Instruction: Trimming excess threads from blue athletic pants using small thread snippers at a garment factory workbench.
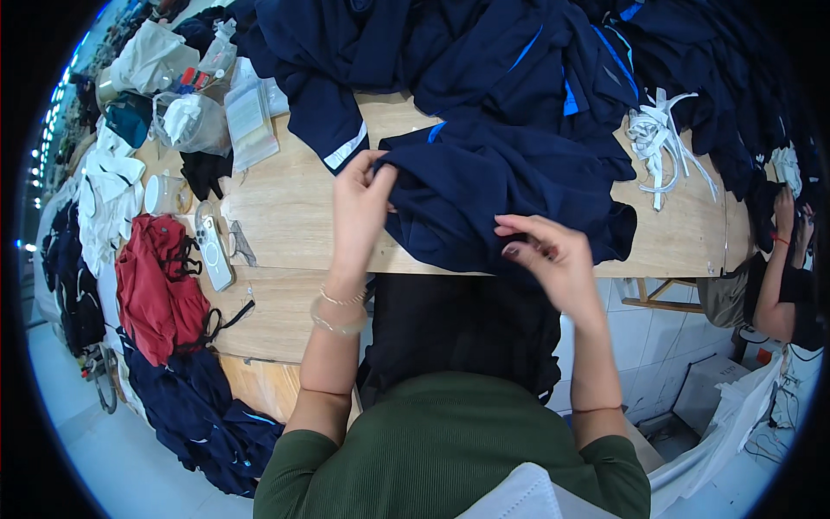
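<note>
A dark navy garment (pixel 501 182) with a bright blue trim lies bunched at the near edge of the wooden table. My left hand (pixel 361 195) is closed in a pinch on the left edge of its cloth, bracelets on the wrist. Over the garment's near edge hovers my right hand (pixel 558 255), thumb and fingers apart, and I see nothing held in it. Just beyond, a navy sleeve with a white band (pixel 346 145) hangs from a large heap of navy clothes (pixel 484 52).
White strips of cloth (pixel 661 138) lie tangled on the right. To the left are a phone (pixel 213 251), a red bag (pixel 160 285), clear plastic packets (pixel 251 125) and a plastic cup (pixel 164 194). Another person's arm (pixel 778 259) shows at the far right.
</note>
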Motion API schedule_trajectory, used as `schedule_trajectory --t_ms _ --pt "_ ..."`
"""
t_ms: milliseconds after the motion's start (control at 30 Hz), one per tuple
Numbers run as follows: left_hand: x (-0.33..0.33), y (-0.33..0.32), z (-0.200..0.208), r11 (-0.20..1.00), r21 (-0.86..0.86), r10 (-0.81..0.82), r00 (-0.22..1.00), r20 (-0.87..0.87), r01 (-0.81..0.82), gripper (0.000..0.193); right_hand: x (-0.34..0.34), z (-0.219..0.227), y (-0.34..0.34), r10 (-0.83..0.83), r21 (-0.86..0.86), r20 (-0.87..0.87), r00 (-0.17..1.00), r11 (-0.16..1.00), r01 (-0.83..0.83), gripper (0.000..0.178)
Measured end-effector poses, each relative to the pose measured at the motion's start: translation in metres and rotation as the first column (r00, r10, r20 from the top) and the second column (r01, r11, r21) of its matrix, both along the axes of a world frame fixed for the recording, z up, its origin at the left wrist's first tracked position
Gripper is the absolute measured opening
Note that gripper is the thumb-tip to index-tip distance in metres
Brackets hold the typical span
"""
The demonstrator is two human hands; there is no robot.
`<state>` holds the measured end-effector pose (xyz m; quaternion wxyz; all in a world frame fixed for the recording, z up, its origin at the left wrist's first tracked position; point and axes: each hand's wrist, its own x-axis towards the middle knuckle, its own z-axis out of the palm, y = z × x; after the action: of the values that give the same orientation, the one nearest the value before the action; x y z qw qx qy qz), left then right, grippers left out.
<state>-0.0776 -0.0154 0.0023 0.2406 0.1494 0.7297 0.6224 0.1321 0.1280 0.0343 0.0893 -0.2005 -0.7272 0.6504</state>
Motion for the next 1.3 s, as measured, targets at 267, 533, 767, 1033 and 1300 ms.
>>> schedule_trajectory --t_ms 267,533,767,1033,1300 --pt "0.118 0.016 0.025 0.615 0.114 -0.678 0.597 -0.428 0.780 0.063 0.011 -0.006 0.012 -0.724 -0.517 0.054 0.687 0.569 0.640 0.017" --pt "-0.002 -0.025 -0.029 0.989 -0.129 -0.131 0.851 -0.509 0.075 0.023 0.047 -0.027 0.052 -0.823 -0.225 0.068 0.564 0.538 0.812 0.012" --pt "-0.023 -0.013 -0.058 0.922 -0.382 -0.238 0.681 -0.692 -0.067 0.039 0.043 -0.034 0.062 -0.825 -0.242 0.096 0.556 0.523 0.817 0.015" --pt "-0.054 -0.026 -0.044 0.964 -0.263 -0.187 0.799 -0.572 0.038 0.010 0.050 -0.007 0.084 -0.856 -0.265 -0.014 0.517 0.502 0.823 0.014" --pt "-0.069 -0.032 0.018 0.917 0.365 0.069 0.966 0.248 -0.159 0.006 0.047 0.011 0.106 -0.909 -0.326 -0.081 0.410 0.413 0.850 0.015"
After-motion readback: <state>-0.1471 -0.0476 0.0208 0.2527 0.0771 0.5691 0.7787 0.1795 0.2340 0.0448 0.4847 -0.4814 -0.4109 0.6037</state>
